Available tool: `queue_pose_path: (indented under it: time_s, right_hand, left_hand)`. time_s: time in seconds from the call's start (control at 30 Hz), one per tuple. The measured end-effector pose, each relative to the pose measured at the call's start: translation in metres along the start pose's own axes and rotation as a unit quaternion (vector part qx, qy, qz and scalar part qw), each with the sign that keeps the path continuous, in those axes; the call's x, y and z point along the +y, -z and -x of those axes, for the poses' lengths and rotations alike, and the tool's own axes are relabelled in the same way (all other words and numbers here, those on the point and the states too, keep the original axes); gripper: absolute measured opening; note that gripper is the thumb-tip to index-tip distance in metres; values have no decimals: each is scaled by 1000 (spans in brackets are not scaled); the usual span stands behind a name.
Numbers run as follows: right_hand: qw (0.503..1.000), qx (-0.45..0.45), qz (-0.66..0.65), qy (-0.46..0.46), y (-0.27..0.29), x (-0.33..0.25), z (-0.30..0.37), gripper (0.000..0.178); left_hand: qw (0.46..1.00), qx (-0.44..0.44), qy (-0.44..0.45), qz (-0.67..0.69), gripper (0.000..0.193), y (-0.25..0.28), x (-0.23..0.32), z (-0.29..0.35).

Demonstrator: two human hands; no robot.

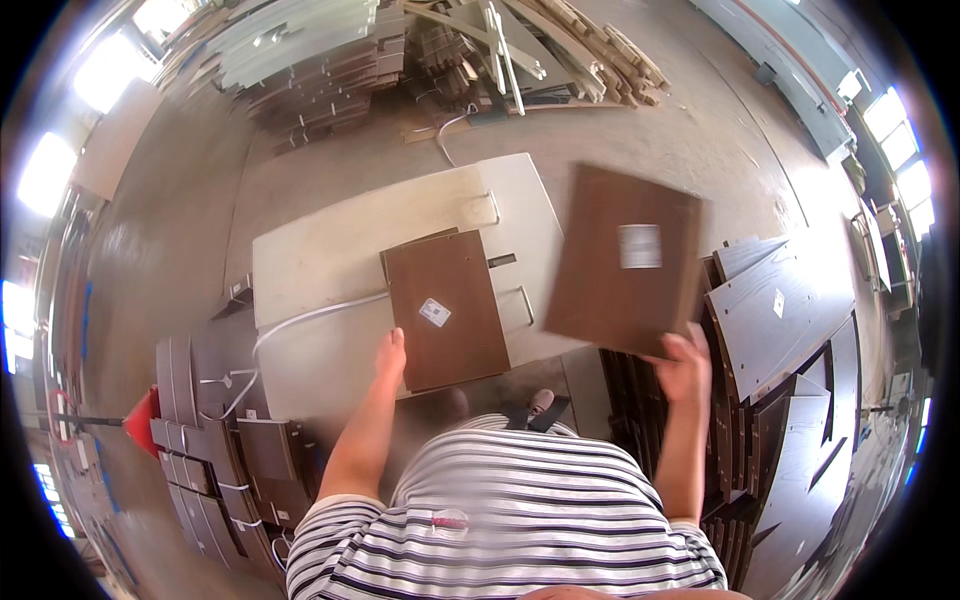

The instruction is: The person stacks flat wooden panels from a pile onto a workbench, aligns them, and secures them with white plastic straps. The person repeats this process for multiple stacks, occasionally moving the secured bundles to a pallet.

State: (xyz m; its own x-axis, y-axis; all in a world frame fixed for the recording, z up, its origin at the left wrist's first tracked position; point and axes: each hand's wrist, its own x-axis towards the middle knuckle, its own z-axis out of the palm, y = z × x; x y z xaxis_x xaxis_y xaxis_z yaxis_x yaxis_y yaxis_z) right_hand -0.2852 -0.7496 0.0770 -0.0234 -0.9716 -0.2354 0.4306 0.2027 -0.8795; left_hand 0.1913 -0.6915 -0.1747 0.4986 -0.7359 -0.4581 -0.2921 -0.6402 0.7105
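Note:
Two stickered dark brown boards are in front of me. My right hand (685, 362) grips the raised brown board (610, 280) by its near right corner; motion blurs this board, which is tilted over the right end of the pale worktop (320, 235). On the worktop lies the other brown board (450, 330), with the edge of a further piece showing beneath its far left corner. Against its left edge, my left hand (393, 352) is closed with the fingers together; the fingertips are partly hidden there.
To my right stand stacked dark panels (780, 310). Strapped bundles of brown boards (200, 450) lie at the left, near a red cone-shaped object (143, 422). A white strap (320, 314) crosses the worktop. Lumber piles (590, 50) and a strapped stack (320, 75) occupy the far floor.

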Motion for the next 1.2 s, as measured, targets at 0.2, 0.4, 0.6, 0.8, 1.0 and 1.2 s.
queue_pose_path:
  time_s: [0.2, 0.4, 0.6, 0.8, 1.0, 1.2]
  right_hand:
    - [961, -183, 28, -206, -89, 187, -48, 29]
    - [824, -143, 514, -191, -83, 241, -44, 51]
    - [943, 25, 168, -284, -86, 294, -16, 59]
    - [941, 70, 144, -297, -101, 276, -58, 74]
    - [801, -21, 490, -344, -95, 217, -101, 57]
    - [832, -38, 554, 13, -82, 240, -199, 43]
  left_hand:
    - [923, -91, 127, 352, 72, 26, -14, 14]
    - [944, -165, 41, 282, 72, 36, 12, 35]
    - [979, -108, -50, 164, 52, -1, -7, -1]
    - [966, -120, -35, 227, 42, 1, 41, -24]
    - [967, -129, 22, 217, 42, -8, 93, -39]
    - [983, -123, -11, 133, 50, -31, 79, -52]
